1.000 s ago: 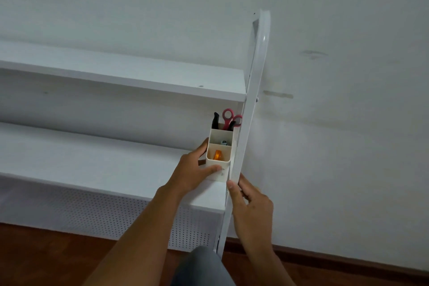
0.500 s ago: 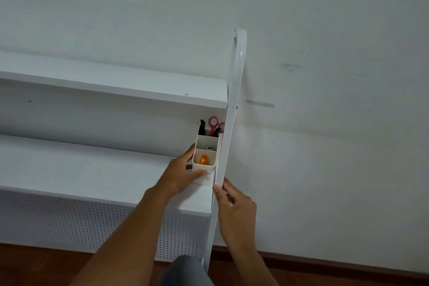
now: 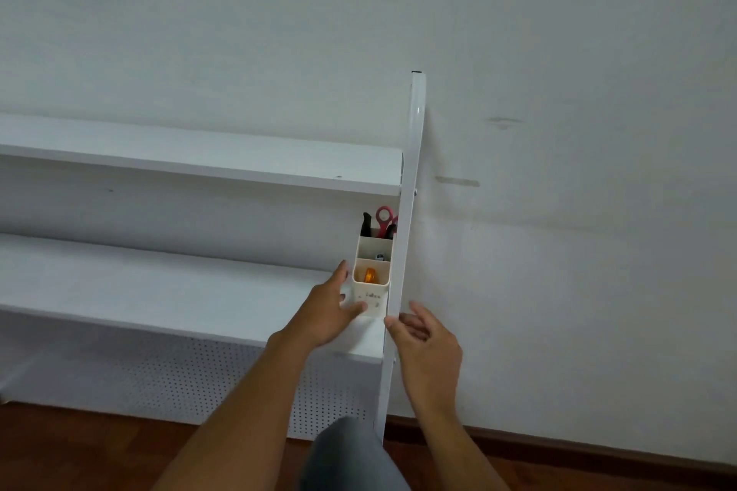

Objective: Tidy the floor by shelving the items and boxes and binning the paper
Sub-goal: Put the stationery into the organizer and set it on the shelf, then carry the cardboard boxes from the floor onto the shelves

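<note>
A white desk organizer [image 3: 373, 291] stands on the right end of the lower shelf [image 3: 159, 291], against the upright post [image 3: 410, 179]. It holds pink scissors [image 3: 383, 216], a black-handled tool [image 3: 365, 223] and something orange [image 3: 370, 275]. My left hand [image 3: 323, 315] grips the organizer, fingers along its left side and thumb on its front. My right hand [image 3: 422, 339] pinches the post just below the organizer, thumb in front and fingers behind.
The upper shelf [image 3: 199, 155] runs above, bare where I can see it. A perforated white panel [image 3: 179, 379] closes the space under the lower shelf. Dark wooden floor [image 3: 79, 450] lies below, and my knee [image 3: 351, 454] is at the bottom middle. The white wall [image 3: 558, 211] stands behind.
The organizer stays at the right end of the lower shelf with both hands in the same places. My view has shifted, so the shelf and post sit lower in the picture.
</note>
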Demonstrator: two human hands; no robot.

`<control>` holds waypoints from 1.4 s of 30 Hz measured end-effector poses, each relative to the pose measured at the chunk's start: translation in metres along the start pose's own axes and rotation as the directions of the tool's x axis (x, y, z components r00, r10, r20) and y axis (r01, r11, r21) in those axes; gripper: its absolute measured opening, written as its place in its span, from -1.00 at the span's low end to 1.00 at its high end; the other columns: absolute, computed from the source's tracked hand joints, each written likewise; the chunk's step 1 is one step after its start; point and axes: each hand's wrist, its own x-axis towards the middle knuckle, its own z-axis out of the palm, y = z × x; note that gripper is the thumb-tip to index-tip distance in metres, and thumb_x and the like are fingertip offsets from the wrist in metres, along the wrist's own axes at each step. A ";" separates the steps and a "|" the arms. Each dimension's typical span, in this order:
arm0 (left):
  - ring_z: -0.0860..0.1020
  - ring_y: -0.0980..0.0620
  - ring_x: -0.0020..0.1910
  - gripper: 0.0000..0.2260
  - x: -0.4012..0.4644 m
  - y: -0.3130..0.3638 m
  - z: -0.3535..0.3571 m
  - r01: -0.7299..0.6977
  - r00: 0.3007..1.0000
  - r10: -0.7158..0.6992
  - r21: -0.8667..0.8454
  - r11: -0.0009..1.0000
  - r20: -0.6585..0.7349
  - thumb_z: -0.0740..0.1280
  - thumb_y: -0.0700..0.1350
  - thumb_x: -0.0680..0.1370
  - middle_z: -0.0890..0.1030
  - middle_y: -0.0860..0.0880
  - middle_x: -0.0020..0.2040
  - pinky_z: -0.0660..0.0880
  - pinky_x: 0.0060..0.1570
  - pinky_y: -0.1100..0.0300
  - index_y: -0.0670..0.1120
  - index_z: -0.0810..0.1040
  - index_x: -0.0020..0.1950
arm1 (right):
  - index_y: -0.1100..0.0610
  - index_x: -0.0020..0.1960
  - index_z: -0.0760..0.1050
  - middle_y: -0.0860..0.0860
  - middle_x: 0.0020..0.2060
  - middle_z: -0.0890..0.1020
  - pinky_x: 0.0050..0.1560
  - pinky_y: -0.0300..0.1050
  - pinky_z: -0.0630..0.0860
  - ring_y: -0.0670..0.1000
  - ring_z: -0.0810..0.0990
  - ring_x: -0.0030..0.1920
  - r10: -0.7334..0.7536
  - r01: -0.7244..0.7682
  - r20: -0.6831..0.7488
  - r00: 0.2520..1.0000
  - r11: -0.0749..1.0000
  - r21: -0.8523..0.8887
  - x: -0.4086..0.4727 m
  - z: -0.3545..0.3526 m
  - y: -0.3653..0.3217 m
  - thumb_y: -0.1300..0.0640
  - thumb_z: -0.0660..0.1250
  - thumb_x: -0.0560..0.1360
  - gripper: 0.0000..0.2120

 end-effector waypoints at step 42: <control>0.58 0.20 0.02 -0.88 -0.727 -0.206 -0.102 0.707 -0.195 -0.565 -0.515 0.486 -0.801 0.35 -0.05 0.57 0.57 0.17 0.05 0.59 -0.07 0.21 0.12 0.56 0.09 | 0.12 -0.16 0.61 0.08 -0.33 0.64 -0.28 -0.02 0.60 0.02 0.59 -0.34 -0.034 0.238 0.960 -0.280 0.966 0.104 -0.514 0.309 -0.040 0.12 0.38 0.55 -0.86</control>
